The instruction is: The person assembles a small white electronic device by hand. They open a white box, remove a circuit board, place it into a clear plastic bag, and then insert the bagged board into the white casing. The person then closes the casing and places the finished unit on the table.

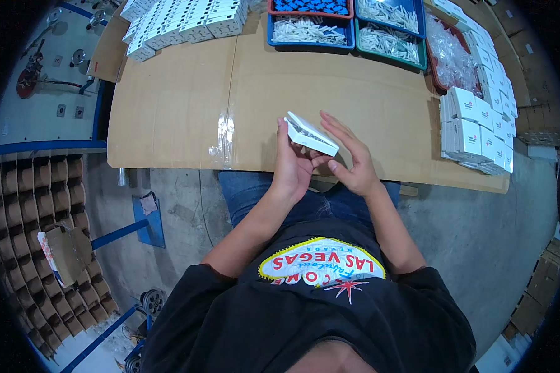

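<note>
A small white carton [312, 142] is held tilted above the near edge of the cardboard-covered table. My left hand [292, 176] grips it from the left and below, with the thumb along its left end. The carton's lid stands slightly ajar, and something dark and grey shows in the gap; I cannot make out what. My right hand [357, 169] is at the carton's right end, its fingers stretched out and apart from the thumb. Whether the right thumb touches the carton's lower corner is hard to see.
Flat cardboard [168, 118] covers the table. White cartons [196, 22] stand in rows at the far left, and more white cartons [473, 133] are stacked at the right. Trays of small white pieces [311, 32] and a bin of clear plastic bags [449, 53] line the back.
</note>
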### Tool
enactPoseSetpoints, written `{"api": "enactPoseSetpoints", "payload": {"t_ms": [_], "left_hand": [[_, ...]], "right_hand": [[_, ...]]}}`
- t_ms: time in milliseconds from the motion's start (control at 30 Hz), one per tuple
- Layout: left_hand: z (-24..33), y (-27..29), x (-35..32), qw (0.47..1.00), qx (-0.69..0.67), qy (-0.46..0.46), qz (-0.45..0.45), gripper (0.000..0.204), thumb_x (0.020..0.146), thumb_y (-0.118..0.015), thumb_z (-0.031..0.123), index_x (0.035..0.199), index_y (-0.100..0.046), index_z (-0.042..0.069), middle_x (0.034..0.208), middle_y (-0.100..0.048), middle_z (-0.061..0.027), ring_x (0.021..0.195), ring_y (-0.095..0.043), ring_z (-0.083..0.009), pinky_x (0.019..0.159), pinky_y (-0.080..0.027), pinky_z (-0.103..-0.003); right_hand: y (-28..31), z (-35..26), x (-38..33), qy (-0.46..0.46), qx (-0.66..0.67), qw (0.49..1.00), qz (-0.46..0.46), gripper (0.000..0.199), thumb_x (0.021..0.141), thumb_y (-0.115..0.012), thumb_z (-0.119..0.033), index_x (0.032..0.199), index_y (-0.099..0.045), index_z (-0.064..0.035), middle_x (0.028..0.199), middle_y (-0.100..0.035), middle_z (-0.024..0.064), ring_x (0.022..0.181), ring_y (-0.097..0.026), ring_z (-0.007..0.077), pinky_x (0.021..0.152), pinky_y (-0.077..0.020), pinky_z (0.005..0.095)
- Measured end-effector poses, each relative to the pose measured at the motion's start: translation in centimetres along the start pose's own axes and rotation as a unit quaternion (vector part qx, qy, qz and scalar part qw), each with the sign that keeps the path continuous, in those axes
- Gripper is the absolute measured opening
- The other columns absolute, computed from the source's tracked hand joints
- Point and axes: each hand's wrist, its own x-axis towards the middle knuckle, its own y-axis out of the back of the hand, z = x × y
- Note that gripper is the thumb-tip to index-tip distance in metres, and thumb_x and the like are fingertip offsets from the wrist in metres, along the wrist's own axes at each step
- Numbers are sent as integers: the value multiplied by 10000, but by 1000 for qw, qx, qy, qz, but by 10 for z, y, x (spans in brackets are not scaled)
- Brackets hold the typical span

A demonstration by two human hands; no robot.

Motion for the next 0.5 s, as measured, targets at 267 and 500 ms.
{"api": "enactPoseSetpoints", "payload": {"t_ms": [267, 500], "left_hand": [[-10, 12, 5, 996, 78, 1, -47, 808, 1014, -281, 758, 1420, -502, 94, 1267, -610, -100, 1114, -632, -210, 952, -531, -406], [-18, 15, 13, 993, 116, -1, 7, 592, 1048, -409, 637, 1306, -543, 121, 1134, -627, -56, 1123, -613, -192, 966, -503, -398]], "right_hand": [[-15, 3, -4, -37, -58, 998, 11, 534, 893, -741, -139, 1401, -613, -39, 1438, -598, 184, 1272, -615, 335, 1074, -480, 421], [-13, 5, -4, -69, -68, 995, -2, 449, 931, -715, -154, 1353, -638, -18, 1329, -650, 176, 1156, -669, 307, 891, -578, 369]]}}
